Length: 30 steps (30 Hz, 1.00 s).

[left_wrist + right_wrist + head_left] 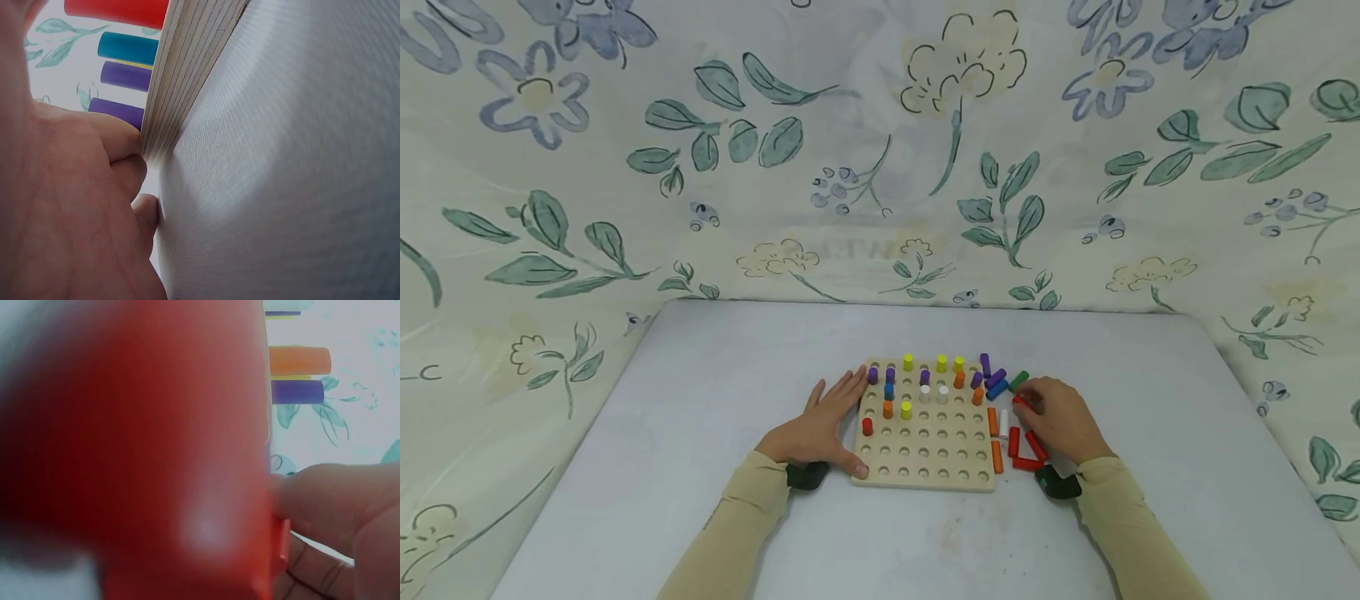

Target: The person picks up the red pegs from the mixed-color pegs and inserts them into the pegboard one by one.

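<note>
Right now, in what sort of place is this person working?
Probably an indoor tabletop workspace: a pale table, a wooden pegboard with coloured pegs, and a flower-patterned backdrop behind.

Floral backdrop [865, 100] behind pale table [760, 358]

Plywood board [913, 462]; glossy red peg [187, 456]

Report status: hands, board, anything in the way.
Left hand touching board; right hand pinching red peg. Board partly filled. Loose pegs lie between board and right hand.
</note>
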Tool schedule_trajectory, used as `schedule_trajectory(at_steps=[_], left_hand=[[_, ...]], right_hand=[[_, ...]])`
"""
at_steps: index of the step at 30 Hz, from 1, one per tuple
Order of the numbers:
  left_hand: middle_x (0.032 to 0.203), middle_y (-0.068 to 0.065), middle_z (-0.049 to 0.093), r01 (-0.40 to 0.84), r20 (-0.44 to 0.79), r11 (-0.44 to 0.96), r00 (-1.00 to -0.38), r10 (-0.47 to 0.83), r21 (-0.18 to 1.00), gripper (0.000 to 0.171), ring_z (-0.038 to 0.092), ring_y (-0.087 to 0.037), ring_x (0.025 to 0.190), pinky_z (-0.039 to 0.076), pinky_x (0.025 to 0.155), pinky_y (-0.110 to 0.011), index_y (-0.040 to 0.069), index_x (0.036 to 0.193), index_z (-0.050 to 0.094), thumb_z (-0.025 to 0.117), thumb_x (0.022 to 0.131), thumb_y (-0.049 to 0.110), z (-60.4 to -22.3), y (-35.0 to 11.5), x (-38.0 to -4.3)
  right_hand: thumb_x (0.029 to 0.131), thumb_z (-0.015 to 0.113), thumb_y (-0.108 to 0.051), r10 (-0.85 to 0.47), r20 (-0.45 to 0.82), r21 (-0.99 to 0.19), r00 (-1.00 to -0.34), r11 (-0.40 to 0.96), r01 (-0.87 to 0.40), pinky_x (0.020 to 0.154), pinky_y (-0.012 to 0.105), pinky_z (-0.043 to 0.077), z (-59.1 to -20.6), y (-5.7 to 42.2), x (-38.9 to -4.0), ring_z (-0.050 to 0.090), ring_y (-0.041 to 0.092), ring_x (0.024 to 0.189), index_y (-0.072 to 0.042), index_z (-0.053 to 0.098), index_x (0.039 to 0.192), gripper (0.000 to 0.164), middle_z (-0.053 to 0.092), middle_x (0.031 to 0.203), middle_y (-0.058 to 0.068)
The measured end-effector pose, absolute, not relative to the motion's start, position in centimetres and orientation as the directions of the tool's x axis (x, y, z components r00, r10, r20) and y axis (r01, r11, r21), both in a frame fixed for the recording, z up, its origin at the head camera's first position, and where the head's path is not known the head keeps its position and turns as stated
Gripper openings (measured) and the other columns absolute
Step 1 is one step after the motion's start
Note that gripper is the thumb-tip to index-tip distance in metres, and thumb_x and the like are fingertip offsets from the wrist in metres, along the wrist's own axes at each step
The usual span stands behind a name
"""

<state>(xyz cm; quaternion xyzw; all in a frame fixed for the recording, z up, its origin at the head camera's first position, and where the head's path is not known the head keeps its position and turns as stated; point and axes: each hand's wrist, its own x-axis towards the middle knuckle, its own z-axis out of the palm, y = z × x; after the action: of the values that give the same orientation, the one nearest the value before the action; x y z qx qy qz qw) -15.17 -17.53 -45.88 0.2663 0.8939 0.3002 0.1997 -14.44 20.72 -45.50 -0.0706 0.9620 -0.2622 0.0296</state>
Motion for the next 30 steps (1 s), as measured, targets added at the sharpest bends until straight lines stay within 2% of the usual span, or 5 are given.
schedule_trajectory(at_steps=[12, 30], left_hand=[[0.169, -0.009, -0.001, 0.341, -0.213, 0.689, -0.783, 0.585, 0.639, 0.137, -0.006, -0.029, 0.155, -0.011, 0.119, -0.057, 0.003, 0.161, 0.006, 0.091, 0.065, 0.052, -45.59, -17.34, -15.08], [0.169, -0.009, -0.001, 0.352, -0.201, 0.687, -0.783, 0.588, 0.636, 0.137, -0.006, -0.029, 0.155, -0.011, 0.119, -0.058, 0.003, 0.161, 0.005, 0.090, 0.065, 0.053, -46.05, -17.50, -15.16]], right_hand=[[0.093, 0.070, -0.017, -0.154, 0.021, -0.526, -0.988, 0.839, -0.142, 0.088, 0.052, 0.056, -45.25, 21.00, -14.29, 0.062, 0.032, 0.098, -0.001, 0.069, 0.116, 0.028, 0.067, 0.108, 0.015], [0.094, 0.070, -0.016, -0.134, 0.098, -0.555, -0.986, 0.815, -0.166, 0.088, 0.051, 0.057, -44.69, 20.81, -14.06, 0.063, 0.032, 0.101, 0.000, 0.068, 0.115, 0.027, 0.067, 0.110, 0.016]])
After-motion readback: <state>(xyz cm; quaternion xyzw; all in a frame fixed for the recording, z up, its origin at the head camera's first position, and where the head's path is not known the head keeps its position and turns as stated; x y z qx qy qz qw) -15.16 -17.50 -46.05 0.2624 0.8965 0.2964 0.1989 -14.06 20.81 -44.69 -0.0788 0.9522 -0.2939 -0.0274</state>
